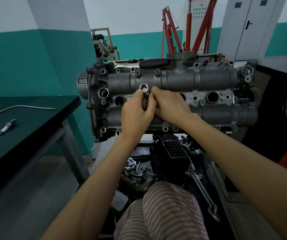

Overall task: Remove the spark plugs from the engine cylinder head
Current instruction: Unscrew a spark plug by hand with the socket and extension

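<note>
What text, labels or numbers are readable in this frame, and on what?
Nothing reads cleanly.
Engine cylinder head: cast or stamped marks between the plug wells, near, too blurred to read.
Spark plug on the black table: print on its white body, too small to read.
Grey cabinet behind the red hoist: red strip at its top edge, cut off and illegible.
Socket held in both hands: no marking visible.

- Single view: head-worn wide-angle camera, looking forward and steeply down.
- Near range: cylinder head (173, 94) fills mid-frame; both forearms enter from the bottom edge.
- Periphery: dark table (26, 122) at left, red hoist (187, 32) at back wall; straight edges bow near the borders.
</note>
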The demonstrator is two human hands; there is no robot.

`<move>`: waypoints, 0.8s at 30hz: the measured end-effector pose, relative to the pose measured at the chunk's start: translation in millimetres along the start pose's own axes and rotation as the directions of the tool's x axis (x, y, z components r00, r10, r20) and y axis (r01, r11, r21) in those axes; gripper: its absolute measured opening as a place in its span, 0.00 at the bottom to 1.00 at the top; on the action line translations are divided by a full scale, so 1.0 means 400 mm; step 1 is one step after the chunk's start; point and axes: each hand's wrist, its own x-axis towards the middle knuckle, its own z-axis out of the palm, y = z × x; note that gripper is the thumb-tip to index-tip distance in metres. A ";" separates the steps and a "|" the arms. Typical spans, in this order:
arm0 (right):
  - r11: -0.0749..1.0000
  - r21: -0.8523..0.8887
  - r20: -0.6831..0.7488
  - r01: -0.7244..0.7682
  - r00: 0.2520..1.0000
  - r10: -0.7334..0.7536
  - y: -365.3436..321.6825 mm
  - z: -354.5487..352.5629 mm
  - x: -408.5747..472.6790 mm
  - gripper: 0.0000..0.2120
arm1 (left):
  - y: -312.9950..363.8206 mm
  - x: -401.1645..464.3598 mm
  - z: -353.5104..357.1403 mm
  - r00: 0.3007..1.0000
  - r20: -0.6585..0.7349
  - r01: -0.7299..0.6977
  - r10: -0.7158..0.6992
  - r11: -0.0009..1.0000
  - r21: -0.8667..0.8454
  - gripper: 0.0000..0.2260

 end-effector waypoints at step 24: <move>0.997 -0.072 -0.078 -0.016 0.997 0.011 -0.003 0.001 -0.004 0.14 | 0.000 0.007 0.005 0.999 -0.037 0.000 -0.001 1.000 -0.028 0.17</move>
